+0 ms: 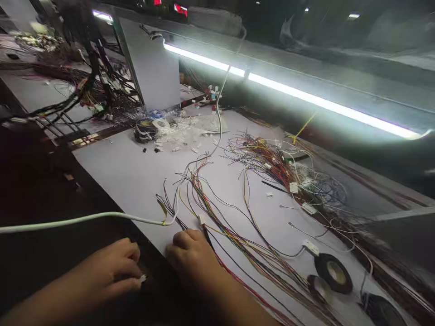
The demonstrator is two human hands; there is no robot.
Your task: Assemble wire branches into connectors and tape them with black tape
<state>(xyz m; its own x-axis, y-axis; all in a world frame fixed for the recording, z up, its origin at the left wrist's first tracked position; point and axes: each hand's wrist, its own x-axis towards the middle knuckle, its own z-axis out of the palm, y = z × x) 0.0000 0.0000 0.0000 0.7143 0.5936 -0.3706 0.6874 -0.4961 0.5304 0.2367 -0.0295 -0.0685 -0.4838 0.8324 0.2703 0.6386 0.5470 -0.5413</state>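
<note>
My left hand [113, 269] is at the near edge of the white work surface [129, 176], fingers pinched on a small white connector [143, 278] at their tips. To its right, my right hand [193, 258] is curled closed over a bundle of coloured wires [238, 235] that fans out across the table. A small white connector [201, 219] on those wires lies just above my right fingers. What my right fingers grip is hidden under the hand.
A thick white cable [84, 219] crosses from the left. Black tape rolls [333, 273] lie at the right. A tangled wire heap [288, 172] sits further right, loose clear connectors [180, 133] and a tape roll [146, 129] at the back, under a lit tube lamp [306, 97].
</note>
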